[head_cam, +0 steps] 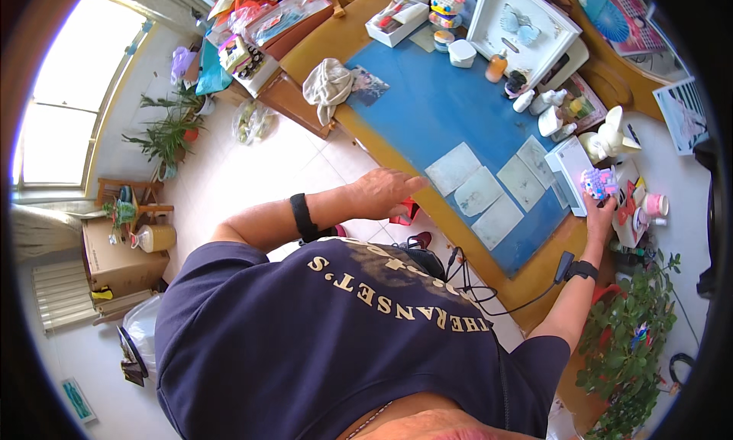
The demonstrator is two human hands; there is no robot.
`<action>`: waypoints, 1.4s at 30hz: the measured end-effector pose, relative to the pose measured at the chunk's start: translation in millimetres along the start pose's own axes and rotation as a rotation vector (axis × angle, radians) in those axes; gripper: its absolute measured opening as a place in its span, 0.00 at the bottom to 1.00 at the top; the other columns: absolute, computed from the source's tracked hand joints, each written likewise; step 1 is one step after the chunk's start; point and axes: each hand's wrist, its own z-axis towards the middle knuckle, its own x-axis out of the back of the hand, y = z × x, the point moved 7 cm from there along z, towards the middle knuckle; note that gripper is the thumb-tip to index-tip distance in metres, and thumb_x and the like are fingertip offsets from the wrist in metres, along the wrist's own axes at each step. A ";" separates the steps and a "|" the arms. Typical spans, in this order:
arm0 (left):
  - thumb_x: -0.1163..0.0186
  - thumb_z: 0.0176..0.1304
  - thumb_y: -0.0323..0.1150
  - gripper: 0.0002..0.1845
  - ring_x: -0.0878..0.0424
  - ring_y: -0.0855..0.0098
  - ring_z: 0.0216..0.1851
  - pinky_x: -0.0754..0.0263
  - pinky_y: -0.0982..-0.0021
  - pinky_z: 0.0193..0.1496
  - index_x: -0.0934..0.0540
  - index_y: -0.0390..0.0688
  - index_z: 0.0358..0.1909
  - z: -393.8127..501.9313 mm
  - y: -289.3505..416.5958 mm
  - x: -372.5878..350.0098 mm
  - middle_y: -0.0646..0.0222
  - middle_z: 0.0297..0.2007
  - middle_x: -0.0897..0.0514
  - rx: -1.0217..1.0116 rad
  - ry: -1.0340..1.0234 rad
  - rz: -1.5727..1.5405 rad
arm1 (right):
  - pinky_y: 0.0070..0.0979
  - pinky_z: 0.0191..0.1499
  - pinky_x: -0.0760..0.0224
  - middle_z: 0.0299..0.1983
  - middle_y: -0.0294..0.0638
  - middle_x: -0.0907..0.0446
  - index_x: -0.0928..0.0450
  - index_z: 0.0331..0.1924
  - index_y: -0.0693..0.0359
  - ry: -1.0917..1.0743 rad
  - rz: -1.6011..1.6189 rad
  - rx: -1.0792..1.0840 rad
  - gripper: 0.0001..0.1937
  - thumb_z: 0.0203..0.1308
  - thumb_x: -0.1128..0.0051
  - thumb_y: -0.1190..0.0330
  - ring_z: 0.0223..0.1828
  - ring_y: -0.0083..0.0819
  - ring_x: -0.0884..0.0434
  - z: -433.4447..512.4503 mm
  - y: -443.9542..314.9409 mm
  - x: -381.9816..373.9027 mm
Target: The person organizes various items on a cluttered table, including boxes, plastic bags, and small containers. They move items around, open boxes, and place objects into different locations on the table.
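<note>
Above the front edge of the wooden desk [366,132], my left hand [381,192] hovers with nothing visible in it. Its fingers are loosely bent and partly hidden beneath the palm. At the right side of the desk, my right hand [599,212] grips a pink and purple toy figure [597,182] that looks built of small bricks. That figure is right beside a white box [572,156]. Between the hands, several pale picture sheets [497,221] lie flat on the blue desk mat [409,105].
A white-framed butterfly picture [524,27], a duck-like brick figure [446,7] and small bottles [548,101] line the desk's back. A cream animal figurine [610,136] stands beyond the white box. A grey cloth [328,87] hangs over the left edge. Black cables [475,291] dangle in front; a leafy plant [627,331] stands right.
</note>
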 end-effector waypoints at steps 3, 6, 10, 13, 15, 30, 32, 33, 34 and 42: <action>0.33 0.53 0.34 0.34 0.20 0.50 0.44 0.27 0.54 0.46 0.35 0.42 0.62 -22.3 -14.5 9.6 0.54 0.37 0.19 0.070 0.013 -0.021 | 0.29 0.56 0.32 0.48 0.44 0.22 0.31 0.52 0.70 0.114 -0.106 0.021 0.29 0.51 0.27 0.67 0.49 0.30 0.24 -4.7 9.9 7.7; 0.33 0.53 0.33 0.34 0.20 0.50 0.46 0.27 0.54 0.49 0.34 0.40 0.62 -49.3 -30.7 23.3 0.52 0.42 0.19 0.088 0.071 -0.072 | 0.29 0.55 0.31 0.49 0.45 0.22 0.32 0.54 0.72 0.262 0.010 -0.010 0.31 0.49 0.26 0.68 0.50 0.31 0.23 -17.6 17.9 10.3; 0.33 0.53 0.34 0.34 0.21 0.50 0.47 0.27 0.54 0.50 0.34 0.40 0.62 -102.7 -65.5 26.6 0.52 0.43 0.18 0.149 0.098 -0.112 | 0.33 0.57 0.30 0.54 0.53 0.25 0.33 0.60 0.73 0.311 0.104 -0.110 0.38 0.48 0.25 0.61 0.54 0.38 0.24 -51.6 5.3 19.6; 0.33 0.52 0.33 0.35 0.20 0.51 0.48 0.27 0.55 0.51 0.34 0.41 0.63 -148.7 -93.4 26.7 0.52 0.44 0.18 0.214 0.091 -0.134 | 0.35 0.39 0.30 0.29 0.42 0.21 0.20 0.38 0.68 0.461 -0.248 -0.161 0.25 0.45 0.29 0.53 0.34 0.33 0.22 -103.1 -55.0 -9.0; 0.32 0.51 0.32 0.35 0.20 0.52 0.49 0.26 0.56 0.52 0.33 0.41 0.62 -190.7 -120.5 17.9 0.51 0.46 0.18 0.292 0.147 -0.165 | 0.30 0.31 0.33 0.21 0.35 0.25 0.19 0.28 0.63 0.286 -0.216 -0.176 0.17 0.44 0.29 0.57 0.27 0.24 0.26 -137.0 -153.4 -65.0; 0.30 0.49 0.30 0.30 0.17 0.53 0.46 0.23 0.58 0.47 0.29 0.41 0.56 -381.7 -246.4 10.1 0.53 0.43 0.16 0.438 0.230 -0.267 | 0.25 0.42 0.24 0.37 0.41 0.16 0.23 0.42 0.66 -0.392 0.221 -0.086 0.14 0.57 0.35 0.66 0.39 0.26 0.18 -274.7 -238.8 -379.9; 0.29 0.49 0.31 0.28 0.17 0.54 0.46 0.23 0.57 0.47 0.27 0.42 0.54 -416.3 -263.8 11.2 0.54 0.43 0.16 0.548 0.292 -0.307 | 0.26 0.46 0.24 0.40 0.39 0.18 0.23 0.44 0.65 -0.503 0.270 -0.068 0.13 0.59 0.37 0.68 0.41 0.27 0.19 -274.0 -300.5 -405.8; 0.29 0.49 0.33 0.29 0.17 0.53 0.45 0.23 0.57 0.46 0.27 0.41 0.54 -419.1 -265.8 17.4 0.54 0.43 0.16 0.606 0.287 -0.325 | 0.25 0.47 0.24 0.41 0.38 0.18 0.23 0.46 0.65 -0.522 0.326 -0.128 0.13 0.59 0.37 0.69 0.42 0.25 0.19 -272.8 -300.5 -410.7; 0.29 0.49 0.33 0.28 0.17 0.53 0.46 0.23 0.58 0.46 0.27 0.41 0.54 -422.5 -272.6 16.9 0.54 0.43 0.15 0.622 0.265 -0.314 | 0.23 0.46 0.24 0.40 0.36 0.19 0.23 0.47 0.65 -0.516 0.361 -0.113 0.15 0.58 0.36 0.70 0.41 0.21 0.20 -266.9 -300.1 -415.8; 0.28 0.50 0.33 0.27 0.16 0.55 0.45 0.22 0.60 0.47 0.26 0.41 0.52 -433.4 -318.9 38.6 0.55 0.42 0.15 0.696 0.267 -0.245 | 0.19 0.41 0.26 0.37 0.33 0.19 0.22 0.49 0.64 -0.607 0.135 0.031 0.17 0.57 0.34 0.69 0.35 0.17 0.22 -228.6 -376.9 -480.0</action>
